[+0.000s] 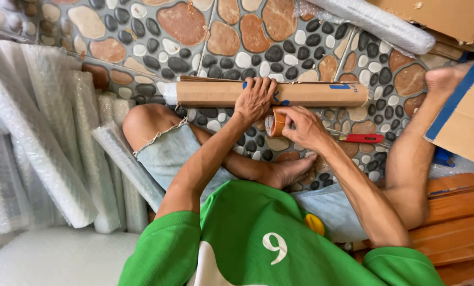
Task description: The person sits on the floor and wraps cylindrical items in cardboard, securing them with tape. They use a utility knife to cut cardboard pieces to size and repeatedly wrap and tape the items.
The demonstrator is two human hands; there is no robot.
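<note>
A long package wrapped in brown cardboard (311,94) lies across the pebble-pattern floor, with bubble wrap showing at its left end. My left hand (254,99) presses flat on its middle. Just below it, my right hand (302,126) grips a roll of brown packing tape (275,123) held against the package's near side. A red-handled cutter (362,138) lies on the floor to the right of my right hand. I sit on the floor with bare legs folded under my arms.
Several bubble-wrapped long rolls (51,153) lean and lie at the left. Another bubble-wrapped roll (374,24) and cardboard sheets (449,16) are at the top right. A cardboard piece with blue tape edge (467,116) and orange wooden boards (454,228) are on the right.
</note>
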